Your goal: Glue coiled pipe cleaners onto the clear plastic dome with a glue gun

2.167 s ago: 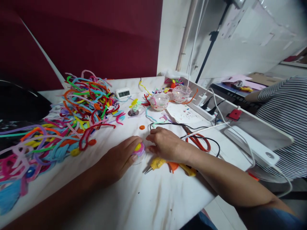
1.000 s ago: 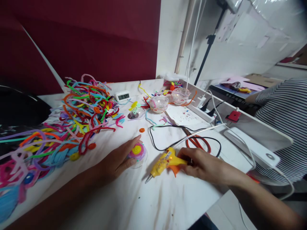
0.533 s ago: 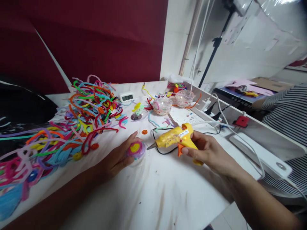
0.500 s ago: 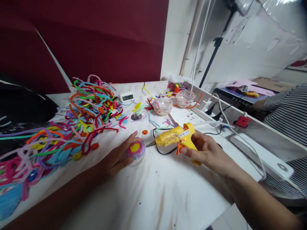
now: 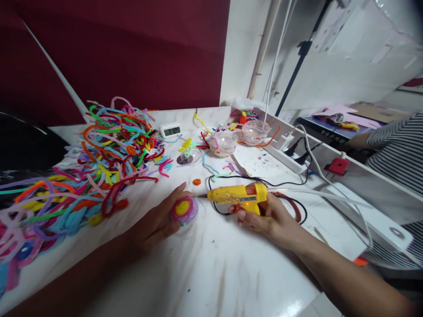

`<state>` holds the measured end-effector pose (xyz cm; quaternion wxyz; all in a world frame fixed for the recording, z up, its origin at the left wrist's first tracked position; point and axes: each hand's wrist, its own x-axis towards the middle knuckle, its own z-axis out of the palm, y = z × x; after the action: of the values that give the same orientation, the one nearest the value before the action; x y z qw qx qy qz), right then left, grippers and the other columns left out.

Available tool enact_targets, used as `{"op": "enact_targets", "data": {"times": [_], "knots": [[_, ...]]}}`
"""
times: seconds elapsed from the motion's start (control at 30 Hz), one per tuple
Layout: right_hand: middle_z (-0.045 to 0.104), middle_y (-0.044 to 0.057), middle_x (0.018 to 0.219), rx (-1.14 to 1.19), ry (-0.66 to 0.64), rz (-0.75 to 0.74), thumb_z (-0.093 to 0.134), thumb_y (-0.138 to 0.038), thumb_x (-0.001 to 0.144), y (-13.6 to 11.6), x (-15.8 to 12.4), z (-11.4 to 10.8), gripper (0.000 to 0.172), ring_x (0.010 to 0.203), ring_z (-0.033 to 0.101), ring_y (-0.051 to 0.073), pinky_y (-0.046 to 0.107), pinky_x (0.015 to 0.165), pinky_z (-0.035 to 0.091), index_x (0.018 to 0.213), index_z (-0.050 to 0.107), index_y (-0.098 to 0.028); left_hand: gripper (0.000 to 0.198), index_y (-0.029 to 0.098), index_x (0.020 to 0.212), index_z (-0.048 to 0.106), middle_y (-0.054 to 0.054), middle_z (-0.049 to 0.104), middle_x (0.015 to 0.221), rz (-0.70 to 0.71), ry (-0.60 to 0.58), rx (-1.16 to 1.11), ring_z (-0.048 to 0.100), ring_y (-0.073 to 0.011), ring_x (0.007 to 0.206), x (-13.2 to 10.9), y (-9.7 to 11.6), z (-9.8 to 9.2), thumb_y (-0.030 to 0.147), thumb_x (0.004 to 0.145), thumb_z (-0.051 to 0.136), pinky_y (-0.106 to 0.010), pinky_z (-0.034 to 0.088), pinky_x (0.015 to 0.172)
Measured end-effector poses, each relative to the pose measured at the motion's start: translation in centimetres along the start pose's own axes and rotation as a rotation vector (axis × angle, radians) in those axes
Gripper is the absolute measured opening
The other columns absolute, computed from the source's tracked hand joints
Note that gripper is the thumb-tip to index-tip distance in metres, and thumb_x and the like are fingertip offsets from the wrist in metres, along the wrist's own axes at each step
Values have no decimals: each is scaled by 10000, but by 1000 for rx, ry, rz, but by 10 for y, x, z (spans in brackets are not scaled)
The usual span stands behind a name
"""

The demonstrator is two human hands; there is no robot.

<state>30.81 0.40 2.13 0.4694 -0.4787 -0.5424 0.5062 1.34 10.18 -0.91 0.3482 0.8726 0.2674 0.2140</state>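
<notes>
My left hand (image 5: 161, 216) is closed round a small clear plastic ball (image 5: 189, 225), whose near side carries a coil of pipe cleaner (image 5: 183, 210) in yellow, pink and purple. A yellow hot glue gun (image 5: 235, 196) is in my right hand (image 5: 267, 215), with the fingers at its handle and trigger. Its nozzle points left, at the top edge of the coil; whether it touches cannot be seen. A clear glue stick (image 5: 297, 191) sticks out of the gun's back. Beyond my left fingers lies a small orange coil (image 5: 197, 181).
Left, a large heap of coloured pipe cleaners (image 5: 122, 141) covers the table. Behind are a digital clock (image 5: 170, 130) and clear decorated bowls (image 5: 223, 144). A power strip (image 5: 287, 155), cables and a white box (image 5: 366, 215) line the right. A person in a striped sleeve (image 5: 393, 145) is beyond.
The glue gun has swung from a slant to nearly level, its nozzle moving from the ball's right side to the coil's upper edge. The view has shifted slightly.
</notes>
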Motion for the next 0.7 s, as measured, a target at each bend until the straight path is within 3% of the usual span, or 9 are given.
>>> {"op": "enact_targets", "data": {"times": [0.23,0.53,0.7], "knots": [[681,67,1031,-60,0,41,675,-416,863,6,-3,-2,303,893,653,193,298,749,547,1067,602,-204,695,304,1553,82,-90,418,1526,1,-10,36,428,-306,1379,0,4,0,420,962,430,-474,399,1120],[695,61,1025,-84,-36,39,666,-340,879,3,-2,-1,279,923,666,188,286,764,548,1097,567,-197,685,331,1550,64,-77,384,1544,-11,-24,-5,399,-285,1396,0,-1,0,492,973,397,-473,314,1171],[680,55,1024,-63,-62,27,661,-328,885,2,-1,0,263,926,656,185,284,766,540,1088,560,-195,686,325,1552,62,-82,400,1531,-12,-21,-11,423,-287,1376,0,-1,0,495,976,393,-445,367,1139]]}}
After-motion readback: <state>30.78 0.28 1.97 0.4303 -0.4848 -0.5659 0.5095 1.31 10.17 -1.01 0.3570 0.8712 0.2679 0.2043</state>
